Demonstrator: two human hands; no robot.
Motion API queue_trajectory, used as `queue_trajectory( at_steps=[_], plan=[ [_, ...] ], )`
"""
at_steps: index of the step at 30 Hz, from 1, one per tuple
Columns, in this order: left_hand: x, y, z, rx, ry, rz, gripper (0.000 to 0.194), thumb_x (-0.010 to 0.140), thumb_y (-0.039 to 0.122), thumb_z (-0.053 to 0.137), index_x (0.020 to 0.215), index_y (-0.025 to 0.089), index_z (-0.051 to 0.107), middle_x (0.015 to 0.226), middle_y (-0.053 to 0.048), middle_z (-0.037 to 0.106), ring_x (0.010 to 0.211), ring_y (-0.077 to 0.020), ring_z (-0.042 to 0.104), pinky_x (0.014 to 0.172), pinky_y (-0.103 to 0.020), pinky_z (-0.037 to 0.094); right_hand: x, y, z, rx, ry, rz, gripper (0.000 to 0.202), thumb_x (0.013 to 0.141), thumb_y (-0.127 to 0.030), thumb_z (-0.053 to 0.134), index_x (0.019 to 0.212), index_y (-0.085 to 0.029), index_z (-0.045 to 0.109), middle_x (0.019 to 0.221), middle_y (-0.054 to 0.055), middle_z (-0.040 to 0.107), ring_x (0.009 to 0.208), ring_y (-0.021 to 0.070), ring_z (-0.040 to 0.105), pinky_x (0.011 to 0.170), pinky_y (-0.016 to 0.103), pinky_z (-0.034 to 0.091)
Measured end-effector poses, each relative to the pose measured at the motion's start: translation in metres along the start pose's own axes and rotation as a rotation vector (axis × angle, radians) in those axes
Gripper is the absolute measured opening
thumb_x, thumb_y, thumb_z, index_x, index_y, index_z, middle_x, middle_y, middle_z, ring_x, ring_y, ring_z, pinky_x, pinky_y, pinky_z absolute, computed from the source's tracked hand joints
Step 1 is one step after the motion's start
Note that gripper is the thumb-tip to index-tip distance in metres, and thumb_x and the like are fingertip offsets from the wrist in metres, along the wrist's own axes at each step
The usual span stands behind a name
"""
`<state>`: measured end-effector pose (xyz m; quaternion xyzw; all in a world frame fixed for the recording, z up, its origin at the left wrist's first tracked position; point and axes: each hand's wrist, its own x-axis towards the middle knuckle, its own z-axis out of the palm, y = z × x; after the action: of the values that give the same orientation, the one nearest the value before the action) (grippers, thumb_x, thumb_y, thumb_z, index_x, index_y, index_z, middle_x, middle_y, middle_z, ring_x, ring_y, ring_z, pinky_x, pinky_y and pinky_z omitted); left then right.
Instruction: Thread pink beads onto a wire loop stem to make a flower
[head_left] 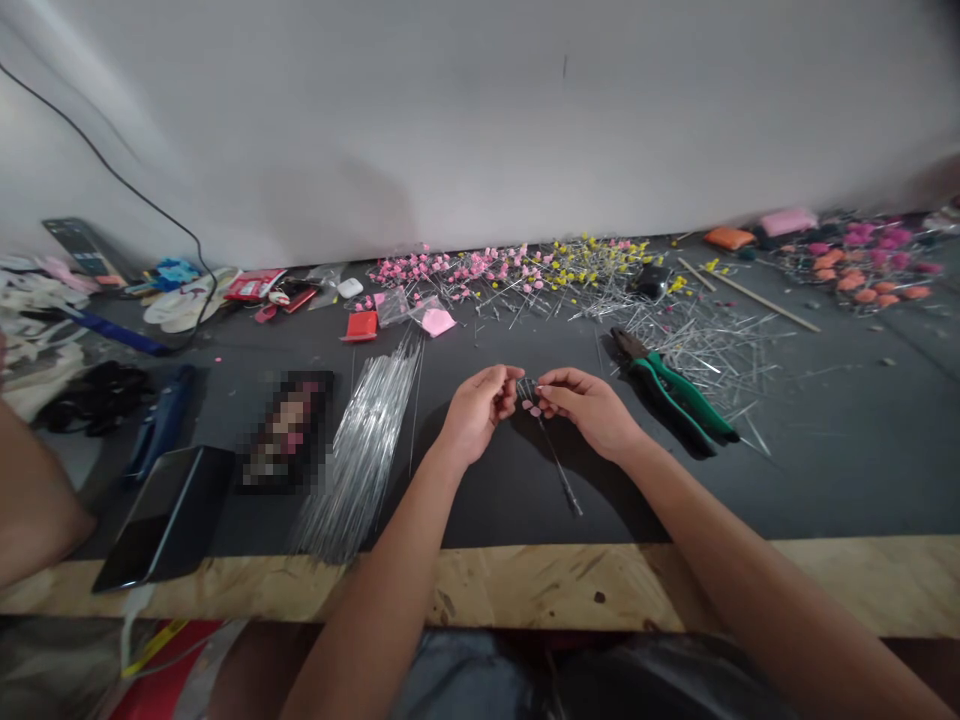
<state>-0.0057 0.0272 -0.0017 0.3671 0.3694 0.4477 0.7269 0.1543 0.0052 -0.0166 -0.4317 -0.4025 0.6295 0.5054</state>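
Note:
Over the dark table mat, my left hand (484, 408) is closed with thumb and forefinger together, right beside some thin wires; what lies in its fingertips is too small to make out. My right hand (589, 405) pinches a wire stem with small pink tips (532, 409), close to its pink end. Below the hands, a long thin wire stalk (561, 468) slants down toward the table's front edge. Green-handled pliers (671, 385) lie to the right of my right hand. A thick bundle of straight silvery wires (367, 450) lies left of my left hand.
Pink-tipped wires (465, 265), yellow-tipped wires (600, 260) and loose cut wires (705, 345) spread along the back. Orange and magenta pieces (862, 265) lie far right. A dark phone (161, 515), a blue stapler-like tool (160, 420) and another person's arm (37, 500) are left.

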Motion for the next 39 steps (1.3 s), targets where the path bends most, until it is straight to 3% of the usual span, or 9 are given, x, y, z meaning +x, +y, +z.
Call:
queue_trajectory(
  at_steps=[6,9,12,15,20,24,39],
  plan=[
    [0.0002,-0.0019,0.0008,0.012,0.015,0.01,0.032,0.074,0.015,0.052,0.105,0.016,0.057,0.074,0.0,0.054,0.056,-0.0053,0.045,0.049,-0.019,0.032,-0.0004,0.0007,0.0004,-0.012,0.002,-0.008,0.019,0.069,-0.03,0.068,0.083,-0.019,0.062,0.069,-0.001,0.065,0.064,0.0102,0.059,0.063,0.025,0.047],
    [-0.0007,-0.0009,0.0016,0.003,0.018,0.008,0.035,0.075,0.015,0.05,0.109,0.019,0.053,0.064,0.004,0.046,0.05,-0.0042,0.04,0.045,-0.018,0.027,-0.001,0.0002,0.0008,-0.017,0.001,-0.003,0.019,0.069,-0.03,0.068,0.084,-0.019,0.062,0.07,-0.001,0.065,0.063,0.0099,0.059,0.063,0.024,0.047],
    [-0.0019,-0.0003,0.0026,0.034,0.016,0.012,0.023,0.079,0.026,0.05,0.1,0.019,0.055,0.055,0.008,0.032,0.044,-0.0037,0.031,0.042,-0.018,0.021,-0.0013,0.0002,0.0008,-0.017,-0.007,-0.011,0.019,0.069,-0.029,0.068,0.084,-0.019,0.062,0.069,-0.001,0.065,0.062,0.0092,0.059,0.062,0.023,0.046],
    [-0.003,-0.0009,0.0024,0.193,0.037,0.055,0.023,0.079,0.034,0.053,0.095,0.019,0.058,0.053,0.009,0.025,0.042,-0.0038,0.025,0.041,-0.019,0.019,-0.0008,0.0005,0.0005,-0.016,-0.008,-0.014,0.018,0.07,-0.029,0.067,0.084,-0.019,0.062,0.069,-0.001,0.065,0.061,0.0091,0.059,0.062,0.023,0.046],
    [-0.0055,-0.0025,0.0002,0.677,0.006,0.215,0.028,0.076,0.031,0.058,0.102,0.022,0.064,0.057,0.005,0.039,0.05,-0.0061,0.036,0.048,-0.021,0.028,-0.0001,0.001,-0.0007,-0.016,-0.022,-0.015,0.018,0.071,-0.029,0.066,0.084,-0.019,0.061,0.069,-0.001,0.064,0.062,0.0094,0.059,0.062,0.024,0.046],
    [-0.0076,-0.0032,0.0008,0.902,-0.021,0.357,0.024,0.08,0.033,0.055,0.098,0.024,0.067,0.067,0.001,0.05,0.058,-0.0081,0.043,0.054,-0.021,0.033,-0.0007,0.0007,-0.0012,-0.003,-0.039,-0.03,0.02,0.071,-0.029,0.066,0.087,-0.019,0.058,0.07,-0.002,0.062,0.061,0.0095,0.058,0.061,0.025,0.046],
    [-0.0083,-0.0047,0.0028,1.047,-0.03,0.446,0.022,0.081,0.033,0.053,0.095,0.022,0.067,0.066,0.002,0.048,0.059,-0.0082,0.045,0.057,-0.021,0.036,-0.0006,-0.0019,-0.0002,0.033,-0.025,-0.016,0.02,0.069,-0.022,0.066,0.087,-0.019,0.057,0.071,-0.003,0.061,0.06,0.0083,0.057,0.058,0.023,0.045]
  ],
)
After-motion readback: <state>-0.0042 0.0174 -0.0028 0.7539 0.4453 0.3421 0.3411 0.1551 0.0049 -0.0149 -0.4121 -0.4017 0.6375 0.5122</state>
